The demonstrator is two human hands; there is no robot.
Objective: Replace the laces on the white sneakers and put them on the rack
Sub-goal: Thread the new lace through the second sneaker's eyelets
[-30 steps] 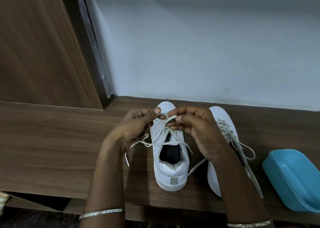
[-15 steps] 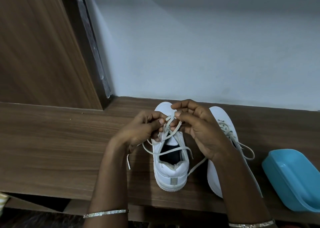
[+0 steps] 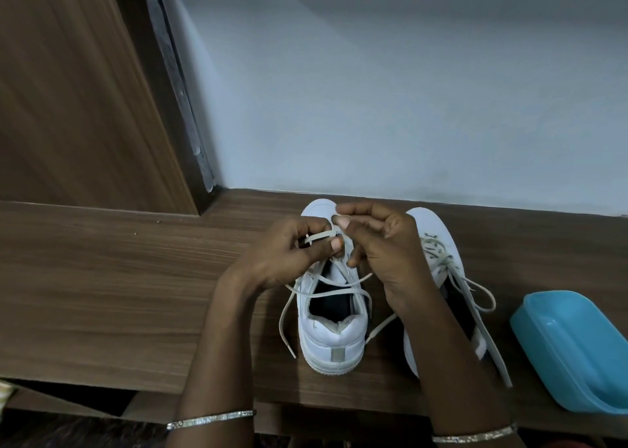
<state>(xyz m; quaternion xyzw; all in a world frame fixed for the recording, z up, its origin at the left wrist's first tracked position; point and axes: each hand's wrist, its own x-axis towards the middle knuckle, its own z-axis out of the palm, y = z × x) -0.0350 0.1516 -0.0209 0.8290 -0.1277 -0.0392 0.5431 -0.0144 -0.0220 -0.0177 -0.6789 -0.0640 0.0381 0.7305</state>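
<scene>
Two white sneakers stand toes to the wall on a wooden shelf point(image 3: 102, 294). The left sneaker point(image 3: 334, 342) has a pale lace point(image 3: 326, 293) crossing its opening, with loose ends hanging down both sides. My left hand point(image 3: 289, 254) pinches a loop of that lace over the tongue. My right hand point(image 3: 380, 243) pinches the same lace just above, its fingertips touching the left hand. The right sneaker point(image 3: 438, 240), laced, with a loose bow, lies partly hidden behind my right forearm.
A light blue plastic tub point(image 3: 574, 349) sits at the shelf's right end, close to the right sneaker. A grey-white wall rises behind the shelf, and a brown wooden panel point(image 3: 68, 90) stands at the left. The shelf's front edge runs under my forearms.
Both hands have drawn closer over the tongue of the left sneaker and lifted a loop of lace. The lace's left end now hangs lower beside the shoe.
</scene>
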